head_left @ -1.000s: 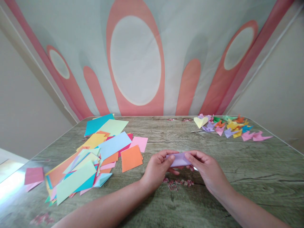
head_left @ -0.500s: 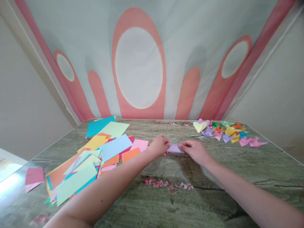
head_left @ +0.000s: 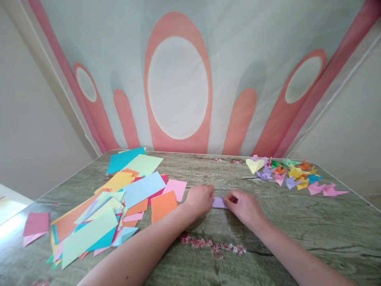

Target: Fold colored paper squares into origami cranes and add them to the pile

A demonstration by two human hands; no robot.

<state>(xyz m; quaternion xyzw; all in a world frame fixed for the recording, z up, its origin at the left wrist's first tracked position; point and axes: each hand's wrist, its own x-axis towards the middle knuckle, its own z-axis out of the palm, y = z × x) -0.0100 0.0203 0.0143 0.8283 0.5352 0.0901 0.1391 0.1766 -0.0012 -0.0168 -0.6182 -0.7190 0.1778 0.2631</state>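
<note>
A small folded purple paper (head_left: 219, 203) lies low over the wood-patterned table (head_left: 208, 226), between my two hands. My left hand (head_left: 201, 200) closes on its left end, with the fingertips partly hidden behind the hand. At the right end, my right hand (head_left: 242, 205) pinches the paper between thumb and forefinger. An orange paper sheet (head_left: 163, 206) and a pink sheet (head_left: 176, 189) lie just left of my left hand.
Many coloured sheets, such as a light blue one (head_left: 144, 190) and a pale green one (head_left: 89, 234), overlap at the left. A dark pink paper (head_left: 36, 224) lies farther left. Several folded paper figures (head_left: 291, 180) and a pale yellow folded piece (head_left: 254, 165) stand at the back right.
Both hands have come down and nearer with the purple paper, still holding it. The whole view has shifted slightly, and more of the sheets beside my left forearm shows.
</note>
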